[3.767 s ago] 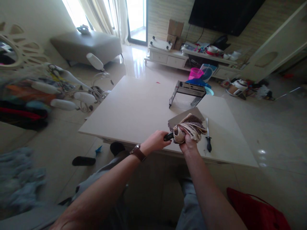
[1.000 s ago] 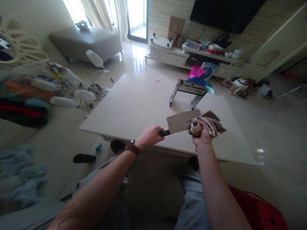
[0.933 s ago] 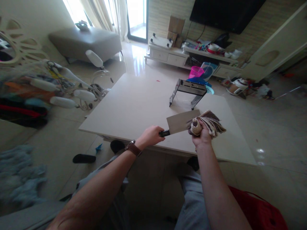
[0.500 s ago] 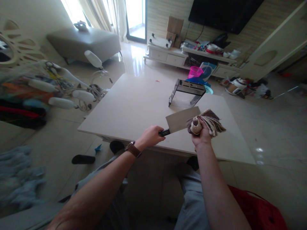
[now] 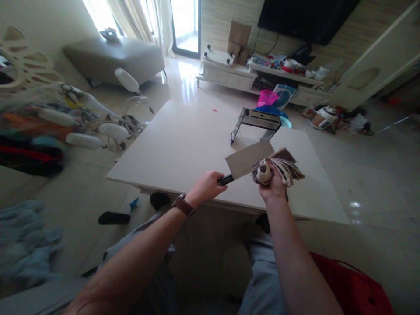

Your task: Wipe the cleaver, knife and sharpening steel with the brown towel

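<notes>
My left hand [image 5: 210, 184], with a brown-strapped watch on the wrist, is closed around the black handle of a cleaver [image 5: 247, 159]. Its broad grey blade points right and up over the white table [image 5: 164, 148]. Bunched in my right hand [image 5: 274, 186] is a brown and cream cloth [image 5: 285, 164], folded in layers with a rolled end facing left. The cloth lies against the blade's right end and hides part of it. Just beyond the blade stands a knife block [image 5: 259, 118] with a dark frame, slots in its top and see-through sides.
A small red scrap [image 5: 215, 110] lies on the far part of the table. Behind the table are a pink basket [image 5: 267, 98] and a TV cabinet [image 5: 226, 76]. A lamp with white shades [image 5: 114, 131] stands close on the left. A red bag [image 5: 354, 284] sits at lower right.
My right hand and the cloth have shifted slightly left along the blade. The cleaver's far end has tilted up a little. My left hand has barely moved.
</notes>
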`<state>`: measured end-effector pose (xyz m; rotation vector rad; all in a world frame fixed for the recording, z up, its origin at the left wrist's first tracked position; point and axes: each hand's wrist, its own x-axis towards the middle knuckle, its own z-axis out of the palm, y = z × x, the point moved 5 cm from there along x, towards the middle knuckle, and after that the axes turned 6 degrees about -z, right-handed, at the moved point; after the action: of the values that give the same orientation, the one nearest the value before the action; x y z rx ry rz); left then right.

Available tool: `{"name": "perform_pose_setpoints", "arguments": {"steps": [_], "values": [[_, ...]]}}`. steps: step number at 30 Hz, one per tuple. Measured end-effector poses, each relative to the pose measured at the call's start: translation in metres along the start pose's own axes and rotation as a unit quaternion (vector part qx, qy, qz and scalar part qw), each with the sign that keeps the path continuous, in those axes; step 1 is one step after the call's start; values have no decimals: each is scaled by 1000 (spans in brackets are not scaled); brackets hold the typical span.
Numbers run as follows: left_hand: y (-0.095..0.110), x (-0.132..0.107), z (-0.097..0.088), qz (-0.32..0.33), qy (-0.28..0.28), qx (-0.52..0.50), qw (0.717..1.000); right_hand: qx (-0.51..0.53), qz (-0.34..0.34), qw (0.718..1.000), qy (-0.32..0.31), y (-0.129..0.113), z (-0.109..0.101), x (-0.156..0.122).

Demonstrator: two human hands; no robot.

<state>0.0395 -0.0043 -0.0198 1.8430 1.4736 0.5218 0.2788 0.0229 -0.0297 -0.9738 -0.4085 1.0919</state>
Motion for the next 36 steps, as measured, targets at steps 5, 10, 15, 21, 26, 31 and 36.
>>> {"name": "perform_pose_setpoints", "arguments": {"steps": [5, 10, 15, 21, 26, 31, 36], "values": [[4, -1, 2, 7, 17, -18, 1000, 7, 29, 1000, 6, 15, 17, -20], [7, -2, 7, 4, 25, -26, 999, -32, 26, 998, -53, 35, 27, -32], [10, -4, 12, 16, 20, -35, 999, -44, -3, 997, -59, 51, 35, -44], [12, -4, 12, 29, 13, -27, 999, -46, -22, 998, -37, 54, 36, -48], [16, -5, 12, 47, 12, -25, 999, -31, -31, 999, -31, 50, 32, -44], [18, -4, 12, 42, 11, -8, 999, -22, -24, 999, -11, 41, 27, -36], [17, -5, 12, 26, 4, 16, 1000, -27, -17, 999, -2, 39, 28, -38]]}}
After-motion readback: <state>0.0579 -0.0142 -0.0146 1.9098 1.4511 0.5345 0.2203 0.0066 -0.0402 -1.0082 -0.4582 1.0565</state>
